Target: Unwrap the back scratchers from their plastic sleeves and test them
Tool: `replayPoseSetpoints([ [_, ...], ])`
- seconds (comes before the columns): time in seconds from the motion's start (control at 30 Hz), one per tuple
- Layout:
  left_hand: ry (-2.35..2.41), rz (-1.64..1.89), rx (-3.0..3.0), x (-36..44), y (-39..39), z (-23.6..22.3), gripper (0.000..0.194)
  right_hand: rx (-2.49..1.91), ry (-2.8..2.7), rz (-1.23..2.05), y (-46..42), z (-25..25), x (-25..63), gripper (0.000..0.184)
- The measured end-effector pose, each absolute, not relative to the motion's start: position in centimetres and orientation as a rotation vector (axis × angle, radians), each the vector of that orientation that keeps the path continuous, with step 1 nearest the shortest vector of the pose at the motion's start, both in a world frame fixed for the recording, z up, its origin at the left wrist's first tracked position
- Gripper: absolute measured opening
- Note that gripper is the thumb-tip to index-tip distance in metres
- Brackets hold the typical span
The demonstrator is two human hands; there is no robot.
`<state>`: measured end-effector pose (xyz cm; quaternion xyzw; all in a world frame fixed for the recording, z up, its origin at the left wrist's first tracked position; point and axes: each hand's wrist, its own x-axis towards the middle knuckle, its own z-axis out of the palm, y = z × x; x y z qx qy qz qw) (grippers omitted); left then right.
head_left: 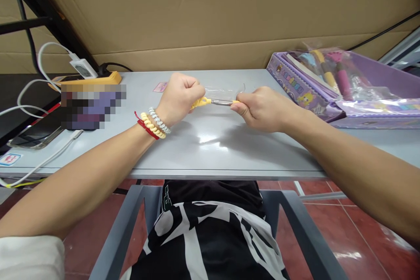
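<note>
My left hand [179, 96] is closed in a fist around the yellow handle of a small tool [213, 102] with a thin metal shaft. My right hand [260, 108] is closed too, pinching the other yellow end of the same tool. Both hands hover just above the grey table [203, 148], near its middle. A clear plastic wrapper [226, 92] lies behind the tool. My left wrist wears a yellow coil band, a silver bracelet and a red cord.
A purple toy box [331, 92] with coloured plastic pieces in a bag stands at the right. At the left lie a blurred-out object [93, 105], a phone [36, 133], white cables and a yellow power strip [95, 79]. Cardboard forms the back wall.
</note>
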<state>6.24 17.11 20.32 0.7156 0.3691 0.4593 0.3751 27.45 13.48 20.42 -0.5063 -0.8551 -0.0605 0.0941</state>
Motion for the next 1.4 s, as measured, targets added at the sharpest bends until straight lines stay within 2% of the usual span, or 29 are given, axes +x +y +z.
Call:
replayPoseSetpoints([
  [0.53,0.996,1.134,2.051,6.1,16.7,21.0,0.036,-1.442,-2.527,-0.298,13.8,19.9,27.7,0.051],
  [0.8,0.946,1.030,1.906,6.0,17.3,21.2,0.038,-1.288,-2.544,-0.026,14.6,20.6,28.7,0.049],
  [1.0,0.977,1.058,1.734,5.7,18.5,21.0,0.033,-1.312,-2.540,0.144,15.2,20.6,29.1,0.034],
  [1.4,1.021,0.940,1.684,5.6,18.9,20.7,0.033,-1.389,-2.527,0.142,15.6,20.7,29.8,0.024],
])
